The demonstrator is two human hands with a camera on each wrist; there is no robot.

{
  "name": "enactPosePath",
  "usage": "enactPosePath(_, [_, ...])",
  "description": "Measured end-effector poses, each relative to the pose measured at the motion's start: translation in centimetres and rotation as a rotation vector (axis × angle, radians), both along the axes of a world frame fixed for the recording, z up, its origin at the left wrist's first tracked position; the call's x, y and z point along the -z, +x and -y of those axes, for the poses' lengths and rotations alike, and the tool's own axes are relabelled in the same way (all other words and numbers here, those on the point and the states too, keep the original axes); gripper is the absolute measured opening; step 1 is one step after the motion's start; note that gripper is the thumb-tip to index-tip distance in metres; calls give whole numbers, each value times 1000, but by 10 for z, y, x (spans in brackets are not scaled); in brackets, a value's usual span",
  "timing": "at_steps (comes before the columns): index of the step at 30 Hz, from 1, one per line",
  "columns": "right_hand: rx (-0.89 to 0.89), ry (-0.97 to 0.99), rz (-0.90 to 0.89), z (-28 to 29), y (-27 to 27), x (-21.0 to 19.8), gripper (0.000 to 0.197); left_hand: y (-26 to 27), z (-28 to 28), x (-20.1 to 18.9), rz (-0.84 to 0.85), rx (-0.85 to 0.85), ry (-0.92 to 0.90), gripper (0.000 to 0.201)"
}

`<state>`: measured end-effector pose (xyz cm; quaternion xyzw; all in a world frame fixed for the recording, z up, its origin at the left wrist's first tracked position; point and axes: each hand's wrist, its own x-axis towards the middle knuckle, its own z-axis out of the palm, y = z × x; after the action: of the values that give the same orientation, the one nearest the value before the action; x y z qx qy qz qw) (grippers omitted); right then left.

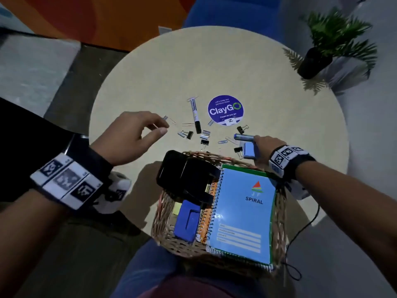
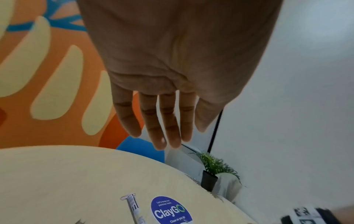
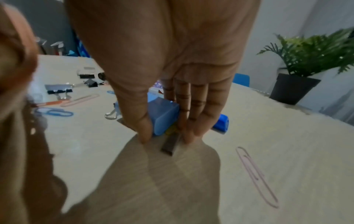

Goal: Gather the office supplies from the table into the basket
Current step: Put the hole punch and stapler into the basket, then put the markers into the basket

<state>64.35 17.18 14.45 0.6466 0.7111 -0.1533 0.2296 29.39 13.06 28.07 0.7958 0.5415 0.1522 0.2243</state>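
Note:
Near the table's front edge, my right hand [image 1: 256,145] pinches a small blue box [image 1: 249,150] between thumb and fingers. In the right wrist view the blue box [image 3: 164,116] sits low on the table with a dark strip [image 3: 169,145] under it. A blue tube [image 1: 244,137] lies just behind the hand. My left hand [image 1: 164,127] hovers open over loose paper clips [image 1: 170,121], holding nothing; its fingers [image 2: 162,133] are straight. A black-capped marker [image 1: 196,116] and binder clips [image 1: 189,134] lie between the hands. The wicker basket [image 1: 165,229] stands at the near edge.
The basket holds a blue spiral notebook [image 1: 242,214], a black punch [image 1: 187,175] and a blue block [image 1: 186,220]. A round ClayGo sticker [image 1: 225,110] marks the table centre. A potted plant [image 1: 315,59] stands beyond the far right rim. A pink paper clip [image 3: 254,174] lies to the right.

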Motion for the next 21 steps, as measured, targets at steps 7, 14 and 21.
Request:
enactPosePath(7, [150, 129, -322, 40, -14, -93, 40, -3, -68, 35, -26, -79, -157, 19])
enactPosePath(14, [-243, -121, -348, 176, -172, -131, 56, 3, -107, 59, -134, 21, -256, 23])
enactPosePath(21, [-22, -242, -164, 180, -244, -29, 34, 19, -130, 84, -252, 151, -271, 27])
